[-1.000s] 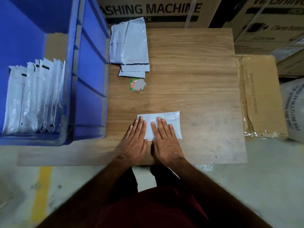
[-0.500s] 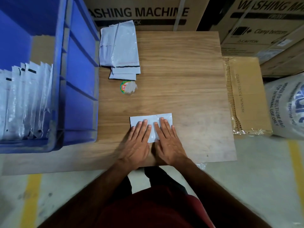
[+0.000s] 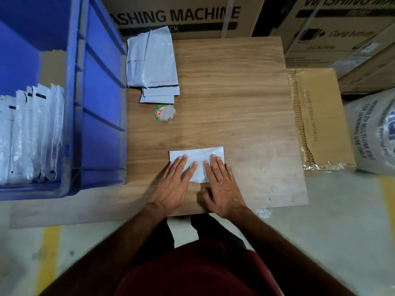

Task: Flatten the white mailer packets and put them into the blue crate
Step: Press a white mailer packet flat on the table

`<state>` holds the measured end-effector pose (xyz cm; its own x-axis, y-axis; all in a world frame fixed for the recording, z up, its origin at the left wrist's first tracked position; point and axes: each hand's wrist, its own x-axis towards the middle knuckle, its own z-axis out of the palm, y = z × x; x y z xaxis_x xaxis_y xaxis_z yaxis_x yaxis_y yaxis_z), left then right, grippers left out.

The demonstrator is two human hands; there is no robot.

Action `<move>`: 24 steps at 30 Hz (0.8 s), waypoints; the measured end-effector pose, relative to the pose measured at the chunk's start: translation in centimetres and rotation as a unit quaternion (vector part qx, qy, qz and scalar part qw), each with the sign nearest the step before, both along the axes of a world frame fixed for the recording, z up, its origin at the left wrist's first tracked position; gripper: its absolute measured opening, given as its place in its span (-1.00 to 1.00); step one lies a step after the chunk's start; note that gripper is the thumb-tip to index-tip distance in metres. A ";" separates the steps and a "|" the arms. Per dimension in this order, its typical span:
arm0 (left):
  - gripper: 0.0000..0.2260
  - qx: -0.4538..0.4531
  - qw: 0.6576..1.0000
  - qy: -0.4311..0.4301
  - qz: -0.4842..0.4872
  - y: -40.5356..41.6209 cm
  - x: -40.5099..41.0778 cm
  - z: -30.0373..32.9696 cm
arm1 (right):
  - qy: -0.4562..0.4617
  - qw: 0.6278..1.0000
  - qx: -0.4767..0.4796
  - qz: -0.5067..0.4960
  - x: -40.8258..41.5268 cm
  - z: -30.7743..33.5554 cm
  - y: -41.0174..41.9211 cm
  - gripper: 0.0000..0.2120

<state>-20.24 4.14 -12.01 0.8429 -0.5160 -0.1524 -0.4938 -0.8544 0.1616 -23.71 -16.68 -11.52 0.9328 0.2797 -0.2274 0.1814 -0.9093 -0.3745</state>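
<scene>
White mailer packets, item in hand: one flat white plastic mailer packet (image 3: 197, 160), lower centre of frame, on the wood-grain board. Long axis runs left to right across the picture; near edge largely hidden under the hands.

Listed largest to smallest:

1. Wood-grain laminate board (image 3: 245, 99), centre of frame. Bare surface lies to the right of and above the pressed packet; its left edge meets the crate wall, its near edge is just below the wrists.
2. Blue plastic crate (image 3: 100, 86), left of frame, open top. Upright white packets (image 3: 32, 135) stand in a row inside it at lower left.
3. Brown cardboard cartons printed "WASHING MACHINE" (image 3: 175, 14), top of frame, behind the board.
4. Flat shrink-wrapped cardboard pack (image 3: 320, 118), right of frame, beside the board edge.
5. White woven sack with blue print (image 3: 372, 133), far right.
6. Stack of unflattened white mailer packets (image 3: 154, 67), upper left of the board, beside the crate wall.
7. Left hand (image 3: 174, 184): fingers straight and spread, pressing flat on the packet's left half; grips nothing.
8. Right hand (image 3: 222, 186): fingers straight, pressing flat on the packet's right half; grips nothing.
9. Round green-and-red sticker (image 3: 163, 113), partly scuffed, just below the stack.

Judgement: flattening looks close to done. The crate lies left of the packet, so the left hand is nearer it. The route leftward crosses bare board, then must rise over the crate wall; free space inside appears to lie right of the standing row.
</scene>
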 end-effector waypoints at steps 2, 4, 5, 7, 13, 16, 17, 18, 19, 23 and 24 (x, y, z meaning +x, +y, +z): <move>-0.43 -0.009 1.000 -0.009 -0.020 0.2 0.3 0.5 | -0.008 1.000 -0.023 -0.007 0.0 0.2 0.4 -0.29; -0.42 -0.024 0.998 -0.026 -0.050 0.5 0.6 1.2 | -0.024 0.998 -0.035 -0.042 0.7 0.5 0.8 -0.34; -0.41 -0.030 0.997 -0.034 -0.060 0.7 0.8 1.5 | -0.034 0.998 -0.037 -0.050 1.2 0.7 1.0 -0.34; -0.33 -0.036 0.997 -0.036 -0.062 1.3 1.0 2.3 | -0.065 0.996 -0.041 -0.035 1.9 1.2 1.0 -0.33; -0.03 -0.066 0.996 -0.039 -0.055 1.9 2.4 4.5 | -0.134 0.989 -0.062 0.000 3.2 4.4 0.3 -0.26; -0.19 -0.094 0.994 -0.033 -0.045 1.7 3.5 4.8 | -0.119 0.991 -0.063 0.008 3.9 5.1 0.0 -0.28; -0.25 -0.099 0.994 -0.033 -0.033 1.6 3.7 4.7 | -0.109 0.992 -0.062 0.009 4.3 5.0 0.1 -0.27; -0.28 -0.100 0.994 -0.029 -0.014 1.4 3.8 4.5 | -0.098 0.993 -0.066 0.009 4.7 4.7 0.2 -0.26; -0.31 -0.098 0.995 -0.026 0.015 1.1 3.8 4.2 | -0.086 0.994 -0.073 0.005 5.0 4.3 0.4 -0.25; -0.44 -0.037 0.992 -0.027 0.119 -0.1 2.7 2.4 | -0.047 0.997 -0.052 -0.015 5.1 2.7 1.9 -0.23; -0.42 -0.028 0.994 -0.025 0.107 -0.1 2.1 1.7 | -0.036 0.999 -0.033 -0.017 4.6 2.4 2.4 -0.25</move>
